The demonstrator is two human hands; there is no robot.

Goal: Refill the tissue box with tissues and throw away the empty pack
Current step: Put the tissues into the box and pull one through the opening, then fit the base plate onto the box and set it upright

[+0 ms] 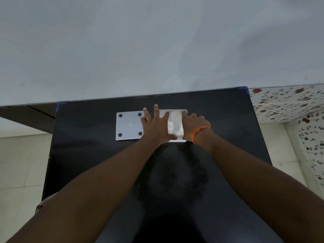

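Black table (105, 155): white tissue box (173, 111) at our 12 o'clock, tissues (175, 125) inside. Left hand (155, 126) splayed flat on them; right hand (195, 123) pressing, grip indiscernible. Base panel (128, 126) at box's 9 o'clock.

Dim, soft indoor light; dark table (87, 155) underexposed, wide-angle bending at edges.

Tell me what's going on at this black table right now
A person is refilling a white tissue box on the black table. Both hands are on the tissues in the open box: the left hand lies flat with fingers spread, and the right hand, with an orange band at the wrist, presses from the other side. The box's flat white panel, with four dark pads, lies beside it. No empty pack is visible.
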